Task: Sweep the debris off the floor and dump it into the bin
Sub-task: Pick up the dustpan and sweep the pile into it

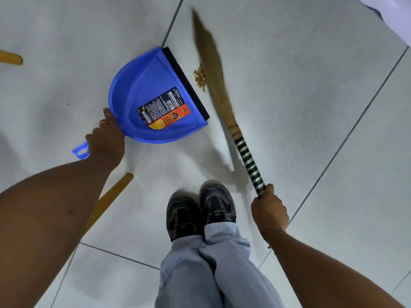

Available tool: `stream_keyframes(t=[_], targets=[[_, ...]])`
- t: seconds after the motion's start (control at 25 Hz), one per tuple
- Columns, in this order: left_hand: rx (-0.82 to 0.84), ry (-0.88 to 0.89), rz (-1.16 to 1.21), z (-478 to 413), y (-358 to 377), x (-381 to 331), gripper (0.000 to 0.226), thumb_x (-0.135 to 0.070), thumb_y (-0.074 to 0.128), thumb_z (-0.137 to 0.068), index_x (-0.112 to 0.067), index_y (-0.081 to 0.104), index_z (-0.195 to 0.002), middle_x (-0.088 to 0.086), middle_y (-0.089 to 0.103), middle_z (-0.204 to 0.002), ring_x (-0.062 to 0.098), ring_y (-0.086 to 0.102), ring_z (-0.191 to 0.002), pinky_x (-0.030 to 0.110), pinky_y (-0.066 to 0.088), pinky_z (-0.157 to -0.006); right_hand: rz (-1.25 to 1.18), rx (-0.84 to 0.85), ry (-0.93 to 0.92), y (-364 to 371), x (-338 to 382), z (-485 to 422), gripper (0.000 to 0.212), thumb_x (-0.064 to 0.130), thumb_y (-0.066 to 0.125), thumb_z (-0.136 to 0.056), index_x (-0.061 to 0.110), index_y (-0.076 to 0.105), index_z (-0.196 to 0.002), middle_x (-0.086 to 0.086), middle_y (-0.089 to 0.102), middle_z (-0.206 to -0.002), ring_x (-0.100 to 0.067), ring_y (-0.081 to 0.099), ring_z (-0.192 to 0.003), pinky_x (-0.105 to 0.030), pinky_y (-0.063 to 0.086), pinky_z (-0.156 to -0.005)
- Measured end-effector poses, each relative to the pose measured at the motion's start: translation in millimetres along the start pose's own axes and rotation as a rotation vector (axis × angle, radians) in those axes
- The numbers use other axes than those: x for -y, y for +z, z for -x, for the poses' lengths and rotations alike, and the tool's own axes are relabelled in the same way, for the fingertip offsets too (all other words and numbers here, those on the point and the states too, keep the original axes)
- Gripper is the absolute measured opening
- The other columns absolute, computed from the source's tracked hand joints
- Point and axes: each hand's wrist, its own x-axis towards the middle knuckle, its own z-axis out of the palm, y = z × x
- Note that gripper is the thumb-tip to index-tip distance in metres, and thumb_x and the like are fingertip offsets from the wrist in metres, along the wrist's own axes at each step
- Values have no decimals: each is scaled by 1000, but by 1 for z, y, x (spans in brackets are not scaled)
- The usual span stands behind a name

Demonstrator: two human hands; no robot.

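A blue dustpan with a black rubber lip and a product label lies flat on the grey tiled floor. My left hand grips its handle at the lower left. A small heap of yellowish debris sits on the floor just right of the lip, apart from it. My right hand holds the striped black-and-white handle of a grass broom. The broom's brown bristles are blurred and touch the right side of the debris. No bin is in view.
My two black shoes stand together below the dustpan. A yellow wooden leg slants on the floor under my left arm, and another yellow piece lies at the left edge. A pale object fills the top right corner.
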Motion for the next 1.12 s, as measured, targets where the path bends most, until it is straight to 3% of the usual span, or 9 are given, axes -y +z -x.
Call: stream_keyframes(t=[0.12,0.24,0.36,0.56,0.68,0.8,0.88,1.12], targets=[[-18,27,4,-3,2,2,69,-4,47,-92,5,3,-146,35,50,-119,52,55,-101,60,43,-91,50,7,-89,10,-13,23,6,14,42,-89,12,39,-93,-13,67,-82,-32,53,-65,-33,45,-62],[-37,53,-10,-2,5,4,69,-5,48,-92,6,5,-145,35,52,-114,50,57,-96,60,46,-88,-45,-100,-41,4,-19,18,16,15,46,-88,7,46,-101,-18,69,-85,-38,61,-72,-35,45,-65],[-43,62,-25,-4,4,6,69,-3,47,-92,6,5,-145,36,52,-114,50,57,-96,59,45,-88,-55,-120,26,-4,-14,-1,17,15,43,-88,8,45,-104,-19,68,-88,-33,52,-68,-34,40,-64],[-78,62,-43,6,-5,2,65,1,43,-92,7,4,-145,38,51,-114,54,54,-97,62,41,-89,123,-35,-157,6,-13,18,18,15,44,-88,9,46,-105,-15,68,-83,-32,53,-64,-34,46,-62],[-35,48,-13,23,-8,-6,66,1,44,-91,8,6,-145,37,46,-124,55,50,-105,62,39,-92,8,-64,-146,6,-8,40,18,12,45,-87,6,47,-104,-17,69,-83,-33,52,-63,-33,42,-60],[15,-42,141,52,-16,-18,58,3,46,-89,8,20,-140,34,44,-131,54,47,-113,61,39,-98,-70,-77,-162,-2,3,65,18,13,44,-88,5,48,-104,-16,69,-86,-34,55,-65,-33,43,-60],[-4,-78,230,77,-33,-28,50,4,46,-88,9,29,-135,32,47,-129,52,49,-114,59,40,-98,-174,-86,-138,-17,5,84,20,14,46,-87,4,47,-105,-16,68,-88,-38,63,-74,-37,49,-64],[-33,-52,276,152,-126,-76,37,4,45,-87,7,38,-123,29,52,-122,48,52,-113,52,41,-96,-483,-220,-23,-111,-43,109,21,9,48,-86,2,48,-106,-22,63,-98,-43,61,-90,-45,50,-76]])
